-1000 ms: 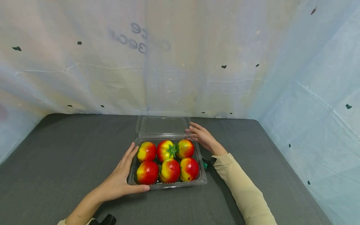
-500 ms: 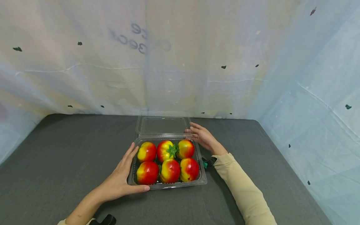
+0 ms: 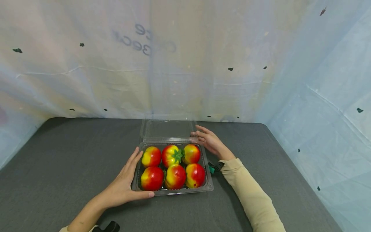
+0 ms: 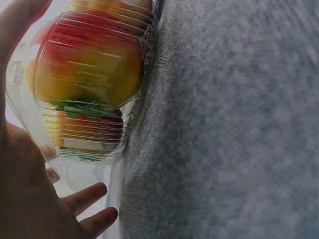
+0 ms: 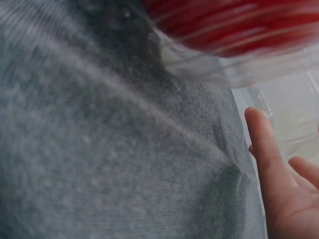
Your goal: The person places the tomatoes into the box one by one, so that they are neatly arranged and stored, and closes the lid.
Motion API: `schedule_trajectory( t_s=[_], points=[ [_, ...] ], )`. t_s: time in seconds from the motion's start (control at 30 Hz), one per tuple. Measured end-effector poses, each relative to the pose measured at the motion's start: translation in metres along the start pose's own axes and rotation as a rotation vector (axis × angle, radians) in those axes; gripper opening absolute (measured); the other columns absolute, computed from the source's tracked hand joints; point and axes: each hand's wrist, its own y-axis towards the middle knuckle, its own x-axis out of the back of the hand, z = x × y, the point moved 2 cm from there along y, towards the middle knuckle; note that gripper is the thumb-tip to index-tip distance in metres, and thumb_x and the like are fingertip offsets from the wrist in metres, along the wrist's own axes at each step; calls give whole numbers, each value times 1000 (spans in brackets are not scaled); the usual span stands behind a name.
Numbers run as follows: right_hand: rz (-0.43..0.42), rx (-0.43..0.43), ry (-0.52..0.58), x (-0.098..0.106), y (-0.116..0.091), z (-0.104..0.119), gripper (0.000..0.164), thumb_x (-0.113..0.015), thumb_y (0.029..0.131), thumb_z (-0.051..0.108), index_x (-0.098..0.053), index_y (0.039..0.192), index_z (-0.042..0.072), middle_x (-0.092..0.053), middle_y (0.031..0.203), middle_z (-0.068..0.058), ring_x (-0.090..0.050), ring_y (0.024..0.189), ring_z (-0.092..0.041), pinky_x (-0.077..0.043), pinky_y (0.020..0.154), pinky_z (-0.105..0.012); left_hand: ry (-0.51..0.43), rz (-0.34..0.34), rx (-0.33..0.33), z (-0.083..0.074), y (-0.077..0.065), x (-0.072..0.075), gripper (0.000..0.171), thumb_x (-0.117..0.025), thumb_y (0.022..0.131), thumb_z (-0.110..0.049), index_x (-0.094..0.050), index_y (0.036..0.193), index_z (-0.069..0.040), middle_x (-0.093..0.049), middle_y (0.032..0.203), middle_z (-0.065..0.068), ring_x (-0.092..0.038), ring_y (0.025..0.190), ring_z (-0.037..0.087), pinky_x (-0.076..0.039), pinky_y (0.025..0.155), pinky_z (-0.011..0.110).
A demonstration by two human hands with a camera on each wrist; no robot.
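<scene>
A clear plastic clamshell box (image 3: 209, 183) sits on the dark table with its lid (image 3: 166, 129) folded back at the far side. Several glossy red-and-yellow round fruits (image 3: 152, 178) fill it in two rows; one shows a green leafy cap (image 3: 177, 155). My left hand (image 3: 125, 185) spans the box's near left corner, thumb along the front rim and fingers stretched along the left side. In the left wrist view, extended fingers (image 4: 92, 196) reach past the box's ribbed wall. My right hand (image 3: 211, 141) touches the lid's right edge near the hinge, its fingers loosely extended and partly seen through the plastic.
The grey cloth-covered table (image 3: 72, 154) extends around the box on all sides. Pale plastic sheeting (image 3: 185, 64) with small dark marks hangs behind the table, and another sheet (image 3: 333, 112) hangs at the right.
</scene>
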Motion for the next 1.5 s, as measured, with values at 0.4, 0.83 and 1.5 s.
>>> schedule_trajectory(
  t_s=[0.4, 0.83, 1.5],
  points=[
    [47, 89, -38, 5, -2, -2, 57, -39, 105, 19, -14, 154, 7, -33, 150, -25, -56, 123, -29, -32, 111, -49, -8, -3, 14, 3, 1, -2, 118, -80, 70, -50, -3, 155, -25, 10, 161, 3, -9, 141, 50, -19, 90, 83],
    [61, 186, 14, 5, -6, 4, 59, -43, 103, 11, -15, 154, 8, -31, 151, -25, -64, 100, -5, -49, 93, -22, -6, 4, 5, 2, 0, -1, 118, -80, 71, -49, -2, 155, -25, 10, 161, 4, -10, 140, 52, -20, 88, 83],
    [44, 276, 5, 14, -13, 2, 58, -42, 101, 1, -16, 153, 2, -27, 150, -32, -66, 96, -5, -50, 88, -19, -14, 27, 18, 1, 4, -4, 119, -80, 70, -51, -2, 155, -27, 10, 162, 1, -10, 142, 49, -20, 91, 82]
  ],
)
